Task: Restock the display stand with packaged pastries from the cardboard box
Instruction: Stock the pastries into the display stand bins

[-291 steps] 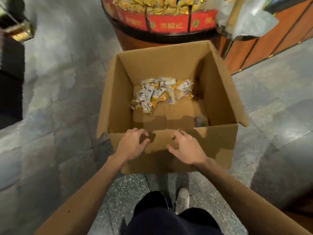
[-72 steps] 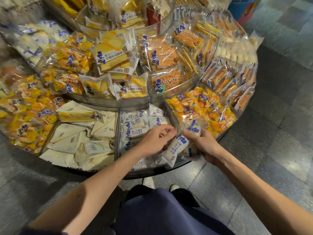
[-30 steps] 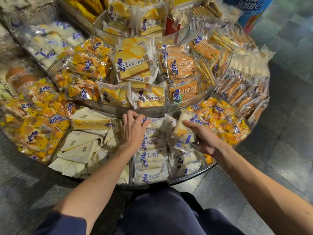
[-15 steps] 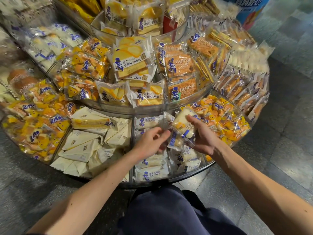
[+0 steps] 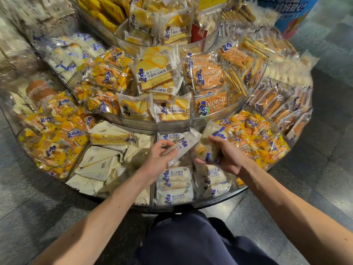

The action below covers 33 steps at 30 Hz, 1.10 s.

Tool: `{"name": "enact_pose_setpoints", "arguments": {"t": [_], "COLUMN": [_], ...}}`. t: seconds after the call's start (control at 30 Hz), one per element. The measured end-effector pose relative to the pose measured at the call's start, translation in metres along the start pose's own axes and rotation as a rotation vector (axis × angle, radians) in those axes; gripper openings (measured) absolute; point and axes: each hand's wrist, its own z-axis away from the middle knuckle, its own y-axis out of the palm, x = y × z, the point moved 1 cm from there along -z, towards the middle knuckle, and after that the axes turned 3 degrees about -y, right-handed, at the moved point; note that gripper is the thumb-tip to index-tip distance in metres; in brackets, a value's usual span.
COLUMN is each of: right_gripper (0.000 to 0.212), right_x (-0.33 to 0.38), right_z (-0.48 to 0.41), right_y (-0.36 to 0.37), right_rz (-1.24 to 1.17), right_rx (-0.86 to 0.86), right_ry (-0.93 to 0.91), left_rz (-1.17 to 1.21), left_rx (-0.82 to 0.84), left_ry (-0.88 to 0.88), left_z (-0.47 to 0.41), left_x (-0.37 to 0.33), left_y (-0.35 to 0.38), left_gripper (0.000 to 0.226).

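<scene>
Packaged pastries [image 5: 209, 148] gripped in right hand [image 5: 227, 157], one pack [image 5: 183, 145] pinched by left hand [image 5: 159, 159] above display stand [image 5: 191, 207]; front section part stocked; these not yet placed.

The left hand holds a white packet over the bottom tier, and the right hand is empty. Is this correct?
Not quite: the head view shows the right hand gripping several packets, so it is not empty. The left hand does hold a white packet over the bottom tier.

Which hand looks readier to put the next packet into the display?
Probably left: the left hand pinches one white, blue-printed plastic packet above the compartment of matching packets; the right hand grips the spare bundle.
</scene>
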Motion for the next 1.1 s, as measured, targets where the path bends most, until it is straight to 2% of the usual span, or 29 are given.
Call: {"name": "enact_pose_setpoints", "arguments": {"t": [0.1, 0.2, 0.33, 0.43, 0.5, 0.67, 0.7, 0.77, 0.83, 0.87, 0.97, 1.03, 1.1], "right_gripper": [0.019, 0.024, 0.034, 0.035, 0.035, 0.029, 0.027, 0.013, 0.008, 0.009, 0.017, 0.017, 0.013], "right_x": [-0.007, -0.014, -0.016, -0.017, -0.017, -0.016, -0.015, -0.009, -0.007, -0.009, -0.016, -0.024, -0.035], "right_z": [-0.002, -0.003, -0.004, -0.002, 0.0, 0.016, 0.021, 0.037, 0.049, 0.052, 0.059, 0.06, 0.062], "right_y": [-0.008, -0.013, -0.013, -0.015, -0.014, -0.006, -0.004, 0.006, 0.016, 0.02, 0.043, 0.066, 0.085], "right_rz": [0.036, 0.089, 0.15, 0.19, 0.227, 0.346, 0.385, 0.457, 0.588, 0.663, 0.745, 0.756, 0.632], "right_rx": [-0.037, -0.04, -0.078, -0.086, -0.068, -0.004, 0.019, 0.086, 0.176, 0.233, 0.342, 0.413, 0.485], "right_ry": [0.043, 0.072, 0.084, 0.078, 0.076, 0.035, 0.03, 0.007, -0.034, -0.052, -0.083, -0.101, -0.093], "left_rz": [-0.387, -0.502, -0.841, -1.067, -1.145, -1.207, -1.13, -0.799, -0.449, -0.366, -0.508, -0.619, -0.667], "left_rx": [-0.146, -0.132, -0.137, -0.194, -0.228, -0.213, -0.217, -0.171, -0.023, 0.051, 0.171, 0.123, 0.047], "left_ry": [0.196, 0.276, 0.396, 0.552, 0.555, 0.505, 0.497, 0.407, 0.281, 0.231, 0.222, 0.237, 0.244], "left_z": [-0.007, -0.018, -0.035, -0.043, -0.045, -0.042, -0.039, -0.022, 0.0, 0.012, 0.048, 0.066, 0.084], "left_x": [-0.002, 0.001, 0.009, 0.018, 0.021, 0.018, 0.013, -0.007, -0.03, -0.04, -0.057, -0.062, -0.067], "left_y": [-0.009, -0.013, -0.018, -0.022, -0.024, -0.024, -0.021, -0.01, 0.001, 0.004, -0.005, -0.024, -0.046], "left_gripper": [0.019, 0.022, 0.026, 0.03, 0.033, 0.037, 0.037, 0.039, 0.043, 0.046, 0.044, 0.039, 0.037]}}
